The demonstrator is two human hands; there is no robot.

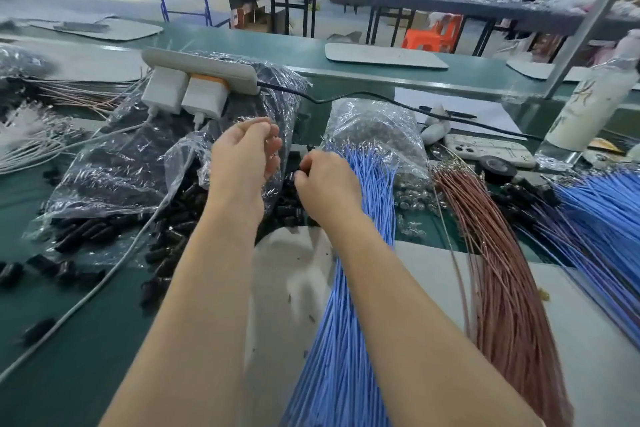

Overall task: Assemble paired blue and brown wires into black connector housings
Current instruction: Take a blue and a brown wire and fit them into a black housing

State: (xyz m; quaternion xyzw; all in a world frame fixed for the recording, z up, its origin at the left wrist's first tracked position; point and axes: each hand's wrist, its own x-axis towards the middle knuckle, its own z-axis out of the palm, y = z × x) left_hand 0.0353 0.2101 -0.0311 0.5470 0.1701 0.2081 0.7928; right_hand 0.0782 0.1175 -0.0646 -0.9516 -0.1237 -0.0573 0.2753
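- Since my right hand (325,184) is curled, seemingly pinching a black housing (309,148), and my left hand (247,152) is loosely curled, fingers not gripping anything I can make out, a fumble could drop it among the loose connector housings (173,229).
- Blue wires (360,253) and brown wires (498,274) fan toward the bench's near edge; snagging neighbours looks likely.
- Plastic bags (114,163) and the power strip (204,69) crowd the left.

a white power strip (204,66) with two chargers (187,95) is propped on a plastic bag; a phone (485,150), tape roll (496,168) and bottle (588,107) are seen right.
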